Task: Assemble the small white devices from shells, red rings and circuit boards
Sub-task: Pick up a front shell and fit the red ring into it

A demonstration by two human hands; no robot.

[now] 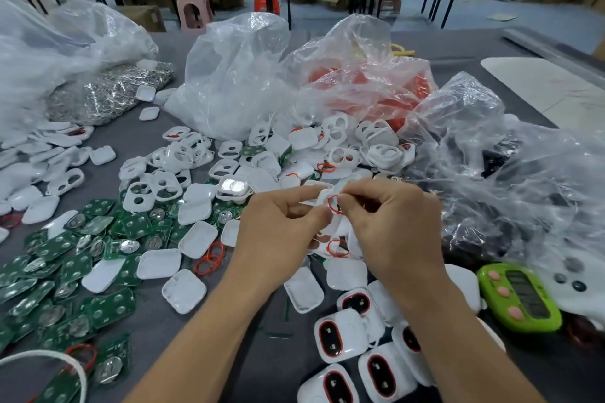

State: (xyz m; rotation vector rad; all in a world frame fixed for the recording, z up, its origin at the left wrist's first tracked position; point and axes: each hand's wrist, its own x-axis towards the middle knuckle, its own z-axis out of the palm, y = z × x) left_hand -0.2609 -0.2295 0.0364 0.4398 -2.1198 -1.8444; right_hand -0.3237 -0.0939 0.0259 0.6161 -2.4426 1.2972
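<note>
Head-worn wide-angle view (single camera), facing forward and down, near the table [154,327]

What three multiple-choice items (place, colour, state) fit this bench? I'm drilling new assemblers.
1. The circuit boards lie mostly: A left of the hands; B right of the hands; C on the floor.
2. The timer casing is: A blue; B green; C yellow.
3. The right hand: A lies flat; B grips a board; C pinches a red ring.
1 A, boards cover the left side; 2 B, green with pink buttons; 3 C, it nips the ring beside the shell the left hand holds.
</note>
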